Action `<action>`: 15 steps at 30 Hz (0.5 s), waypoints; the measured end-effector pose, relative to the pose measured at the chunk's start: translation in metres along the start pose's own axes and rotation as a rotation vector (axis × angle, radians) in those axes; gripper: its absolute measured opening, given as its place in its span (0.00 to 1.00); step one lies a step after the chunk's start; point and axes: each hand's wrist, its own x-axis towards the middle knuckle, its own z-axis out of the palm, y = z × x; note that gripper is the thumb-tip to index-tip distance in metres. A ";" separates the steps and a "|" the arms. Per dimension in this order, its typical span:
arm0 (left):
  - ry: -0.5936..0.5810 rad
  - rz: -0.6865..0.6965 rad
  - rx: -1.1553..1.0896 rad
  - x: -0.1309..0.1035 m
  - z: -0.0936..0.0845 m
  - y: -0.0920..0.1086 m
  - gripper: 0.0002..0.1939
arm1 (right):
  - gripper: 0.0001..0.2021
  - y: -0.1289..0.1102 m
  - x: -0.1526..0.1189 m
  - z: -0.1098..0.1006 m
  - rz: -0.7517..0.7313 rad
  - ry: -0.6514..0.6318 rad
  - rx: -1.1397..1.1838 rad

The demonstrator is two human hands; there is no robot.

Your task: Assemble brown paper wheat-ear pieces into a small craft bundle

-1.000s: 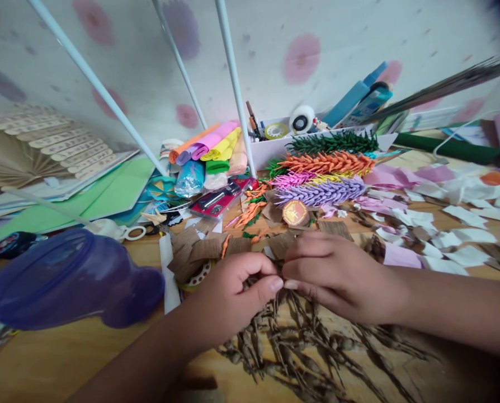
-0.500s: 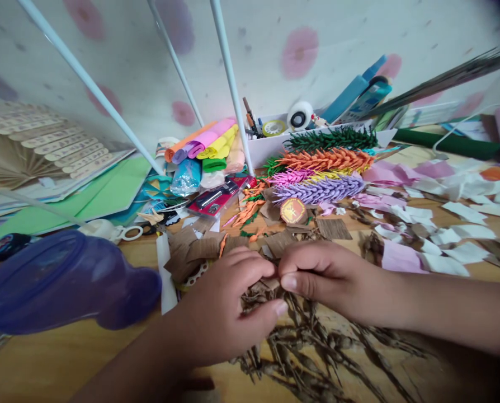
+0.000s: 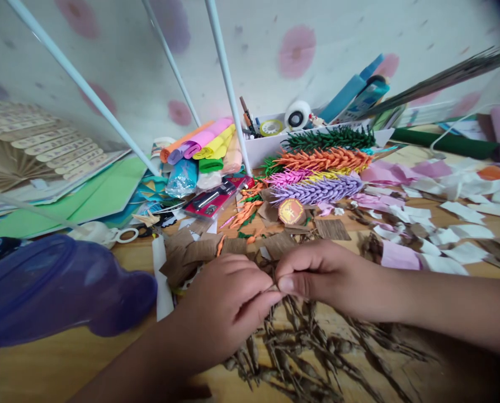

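Observation:
My left hand [image 3: 233,305] and my right hand [image 3: 317,280] meet just above the table, both closed in a pinch. Between their fingertips is a small piece of brown crepe paper [image 3: 272,287], mostly hidden by the fingers. Below them lies a loose pile of twisted brown paper pieces [image 3: 304,358], thin at the ends and thicker in the middle. Flat brown crepe paper pieces [image 3: 203,249] rest on the table just beyond my hands.
A purple translucent plastic container [image 3: 61,291] stands at the left. Farther back lie braided paper ears [image 3: 317,190] in several colours, rolled crepe paper [image 3: 208,143] and a white box [image 3: 264,150]. White and pink paper scraps [image 3: 434,235] cover the right. White rods [image 3: 229,84] rise behind.
My left thumb has closed up toward the fingers, and the left hand now pinches the brown paper by the right fingertips. The view has shifted slightly.

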 end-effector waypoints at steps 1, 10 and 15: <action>0.019 0.060 0.074 -0.001 0.000 -0.001 0.11 | 0.08 0.000 0.001 0.001 0.119 -0.024 0.124; 0.015 0.261 0.210 -0.007 0.004 -0.001 0.09 | 0.13 0.004 -0.002 0.007 0.120 -0.142 -0.044; -0.005 0.085 -0.031 -0.007 0.003 0.007 0.12 | 0.13 0.006 -0.009 0.008 -0.471 0.091 -0.696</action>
